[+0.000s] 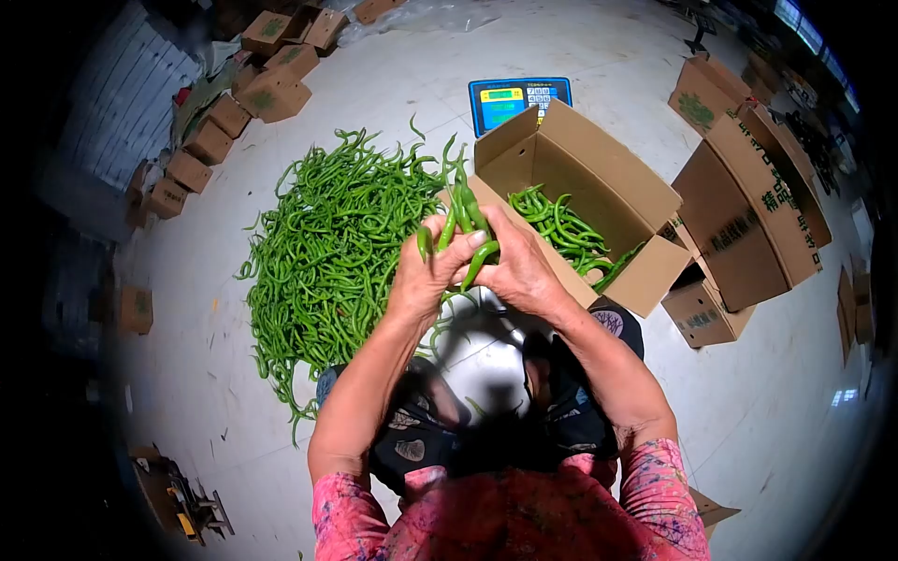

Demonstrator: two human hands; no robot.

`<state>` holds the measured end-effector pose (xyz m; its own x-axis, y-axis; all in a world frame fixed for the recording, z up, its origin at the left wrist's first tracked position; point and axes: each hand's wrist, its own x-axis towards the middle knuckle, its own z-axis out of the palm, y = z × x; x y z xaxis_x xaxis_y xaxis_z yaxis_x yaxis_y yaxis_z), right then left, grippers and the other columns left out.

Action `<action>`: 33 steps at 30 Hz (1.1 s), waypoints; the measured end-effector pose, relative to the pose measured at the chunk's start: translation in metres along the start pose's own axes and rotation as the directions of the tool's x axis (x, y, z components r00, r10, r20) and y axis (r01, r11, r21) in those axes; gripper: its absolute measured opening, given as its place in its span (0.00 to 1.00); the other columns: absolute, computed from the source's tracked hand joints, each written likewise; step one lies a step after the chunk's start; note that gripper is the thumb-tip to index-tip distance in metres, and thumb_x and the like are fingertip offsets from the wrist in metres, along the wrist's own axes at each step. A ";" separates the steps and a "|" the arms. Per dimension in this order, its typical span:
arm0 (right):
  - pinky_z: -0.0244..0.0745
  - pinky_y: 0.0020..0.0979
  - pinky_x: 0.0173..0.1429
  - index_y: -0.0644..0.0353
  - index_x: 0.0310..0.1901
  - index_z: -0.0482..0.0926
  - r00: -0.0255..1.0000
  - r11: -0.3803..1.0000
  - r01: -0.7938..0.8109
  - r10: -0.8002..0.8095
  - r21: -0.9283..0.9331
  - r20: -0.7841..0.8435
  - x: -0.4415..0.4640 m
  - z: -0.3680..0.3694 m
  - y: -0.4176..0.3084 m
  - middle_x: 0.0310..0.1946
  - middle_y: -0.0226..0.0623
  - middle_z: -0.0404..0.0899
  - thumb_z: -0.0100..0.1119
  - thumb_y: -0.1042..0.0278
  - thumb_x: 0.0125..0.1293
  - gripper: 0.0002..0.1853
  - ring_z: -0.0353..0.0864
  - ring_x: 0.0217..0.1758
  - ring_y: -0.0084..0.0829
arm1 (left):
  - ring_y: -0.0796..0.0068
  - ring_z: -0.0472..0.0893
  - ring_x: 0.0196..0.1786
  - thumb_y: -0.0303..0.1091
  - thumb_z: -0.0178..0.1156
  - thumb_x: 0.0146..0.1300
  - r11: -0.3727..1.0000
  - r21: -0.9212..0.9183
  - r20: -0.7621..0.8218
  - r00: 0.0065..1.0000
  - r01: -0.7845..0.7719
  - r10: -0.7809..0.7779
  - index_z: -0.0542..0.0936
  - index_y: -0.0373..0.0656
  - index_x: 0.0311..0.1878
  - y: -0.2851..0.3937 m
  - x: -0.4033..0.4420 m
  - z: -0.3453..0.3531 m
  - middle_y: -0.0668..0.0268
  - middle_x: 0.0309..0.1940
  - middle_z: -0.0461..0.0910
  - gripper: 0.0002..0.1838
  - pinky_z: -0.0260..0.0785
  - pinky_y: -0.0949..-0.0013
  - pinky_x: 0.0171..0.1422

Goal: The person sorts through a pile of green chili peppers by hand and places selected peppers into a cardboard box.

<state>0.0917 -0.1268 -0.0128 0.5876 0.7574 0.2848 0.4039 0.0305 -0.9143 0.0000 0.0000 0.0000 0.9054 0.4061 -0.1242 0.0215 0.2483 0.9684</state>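
Note:
A bunch of long green chili peppers (463,201) is held between my two hands, tips pointing up and away from me. My left hand (432,260) closes round it from the left, thumb across the front. From the right, my right hand (517,266) wraps the same bunch, with one curved pepper bending out between the thumbs. To the left on the floor spreads a large pile of green chili peppers (327,243). Just right of my hands stands an open cardboard box (599,173) with more peppers (561,224) lying inside.
A blue digital scale (519,98) sits behind the box. Several more cartons (739,210) stand at the right, and a row of small boxes (208,142) lines the far left. Loose peppers (491,409) lie on the floor between my legs.

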 end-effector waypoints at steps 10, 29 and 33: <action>0.70 0.18 0.30 0.63 0.56 0.72 0.925 0.651 -0.373 0.312 0.661 0.215 0.006 -0.020 0.001 0.31 0.27 0.75 0.66 0.68 0.61 0.23 0.71 0.27 0.14 | 0.80 0.74 0.36 0.36 0.60 0.65 0.993 -0.110 0.138 0.990 0.041 -0.025 0.76 0.39 0.48 0.004 0.004 -0.031 0.71 0.34 0.77 0.13 0.68 0.77 0.41; 0.69 0.16 0.24 0.67 0.53 0.71 0.930 0.652 -0.357 0.312 0.669 0.192 0.000 -0.058 0.011 0.27 0.29 0.76 0.61 0.67 0.65 0.19 0.72 0.23 0.15 | 0.89 0.62 0.17 0.39 0.56 0.68 0.893 -0.438 0.343 0.937 0.101 0.062 0.69 0.32 0.58 0.018 0.003 -0.068 0.72 0.22 0.67 0.22 0.57 0.81 0.21; 0.72 0.17 0.26 0.67 0.55 0.71 0.944 0.418 -0.275 0.288 0.866 0.161 0.000 -0.069 0.022 0.28 0.30 0.76 0.60 0.67 0.67 0.19 0.74 0.23 0.17 | 0.85 0.66 0.23 0.34 0.57 0.67 0.849 -0.525 0.314 0.940 0.055 0.133 0.65 0.34 0.63 0.017 0.008 -0.081 0.71 0.27 0.67 0.25 0.61 0.79 0.29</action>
<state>0.1491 -0.1712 -0.0131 0.5578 0.8290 -0.0409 -0.6000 0.3688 -0.7099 -0.0265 0.0785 -0.0022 0.9871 0.1384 0.0804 -0.1546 0.6953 0.7019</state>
